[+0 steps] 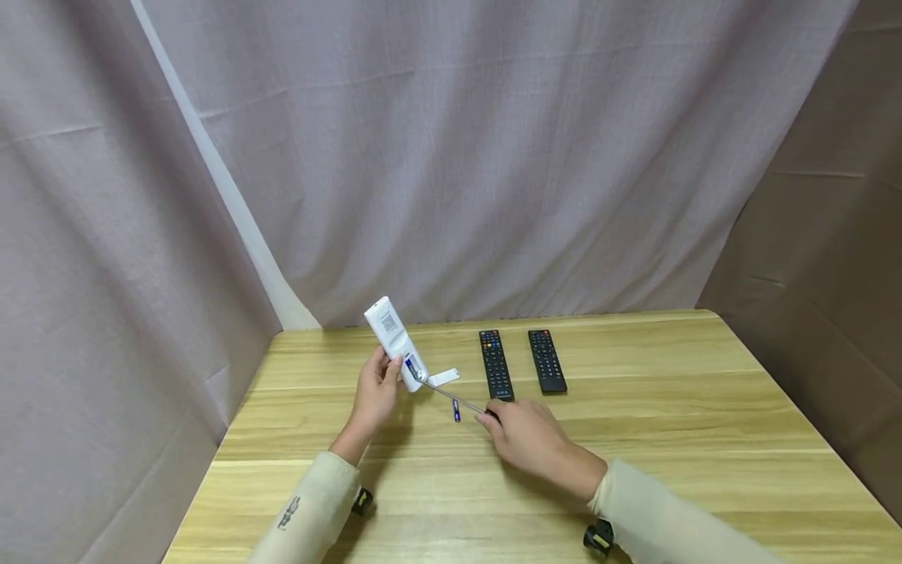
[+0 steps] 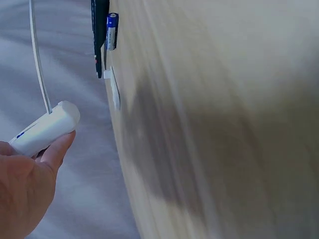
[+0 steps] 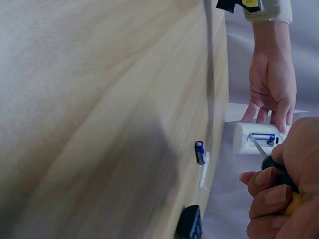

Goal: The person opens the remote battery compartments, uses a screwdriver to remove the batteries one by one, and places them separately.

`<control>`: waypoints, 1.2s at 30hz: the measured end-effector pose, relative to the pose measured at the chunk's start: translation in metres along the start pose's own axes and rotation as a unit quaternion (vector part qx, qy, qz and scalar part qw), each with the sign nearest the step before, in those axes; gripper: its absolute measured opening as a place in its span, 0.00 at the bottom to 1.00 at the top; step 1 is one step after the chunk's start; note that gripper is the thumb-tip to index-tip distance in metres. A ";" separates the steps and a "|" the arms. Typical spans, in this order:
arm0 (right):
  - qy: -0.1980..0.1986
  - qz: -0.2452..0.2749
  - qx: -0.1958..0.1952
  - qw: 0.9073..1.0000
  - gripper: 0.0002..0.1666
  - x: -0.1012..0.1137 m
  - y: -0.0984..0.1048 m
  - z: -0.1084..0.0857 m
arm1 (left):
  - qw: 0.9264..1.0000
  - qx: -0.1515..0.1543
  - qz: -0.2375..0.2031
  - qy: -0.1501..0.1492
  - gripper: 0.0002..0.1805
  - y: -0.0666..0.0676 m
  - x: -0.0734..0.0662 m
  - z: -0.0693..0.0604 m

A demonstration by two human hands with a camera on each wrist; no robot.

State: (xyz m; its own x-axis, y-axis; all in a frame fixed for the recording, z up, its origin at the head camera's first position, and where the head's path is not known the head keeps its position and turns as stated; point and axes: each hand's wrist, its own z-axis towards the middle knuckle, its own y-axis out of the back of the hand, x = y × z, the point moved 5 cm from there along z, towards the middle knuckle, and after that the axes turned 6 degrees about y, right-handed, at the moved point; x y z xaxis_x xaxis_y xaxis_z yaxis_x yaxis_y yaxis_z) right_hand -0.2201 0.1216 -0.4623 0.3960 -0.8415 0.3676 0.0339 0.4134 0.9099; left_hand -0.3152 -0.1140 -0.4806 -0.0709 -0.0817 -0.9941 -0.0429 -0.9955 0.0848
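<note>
My left hand (image 1: 377, 392) grips a white remote control (image 1: 386, 319), its back turned up and raised off the table. In its uncovered compartment lies a blue battery (image 3: 264, 137). The right hand (image 1: 528, 435) holds a screwdriver (image 1: 451, 395) by its dark handle (image 3: 279, 174), which has a yellow end. The thin metal shaft reaches into the compartment, its tip at the end of the battery. A white battery cover (image 1: 444, 377) and a loose blue battery (image 1: 456, 410) lie on the table below the remote.
Two black remote controls, one nearer (image 1: 496, 366) and one farther right (image 1: 547, 360), lie side by side on the wooden table (image 1: 669, 415). Grey curtains (image 1: 493, 157) hang behind the table's back edge.
</note>
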 end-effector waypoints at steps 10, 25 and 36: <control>0.022 -0.015 -0.016 1.000 0.18 -0.004 -0.005 -0.002 | 1.000 -0.007 0.006 0.007 0.22 0.004 0.007 0.002; 0.025 -0.013 -0.018 0.999 0.17 -0.009 -0.014 -0.009 | 1.000 -0.011 0.010 0.022 0.22 0.004 0.013 0.005; 0.024 -0.003 -0.017 1.000 0.16 -0.009 -0.020 -0.012 | 0.999 -0.025 0.032 0.034 0.22 0.007 0.016 0.002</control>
State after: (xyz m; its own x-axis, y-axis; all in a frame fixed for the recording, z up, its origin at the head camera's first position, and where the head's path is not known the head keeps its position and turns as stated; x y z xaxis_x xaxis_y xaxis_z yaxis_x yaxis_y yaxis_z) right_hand -0.2130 0.1253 -0.4863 0.4388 -0.8270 0.3515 0.0680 0.4206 0.9047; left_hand -0.3188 -0.1220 -0.4961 -0.0031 -0.1471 -0.9891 0.0096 -0.9891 0.1471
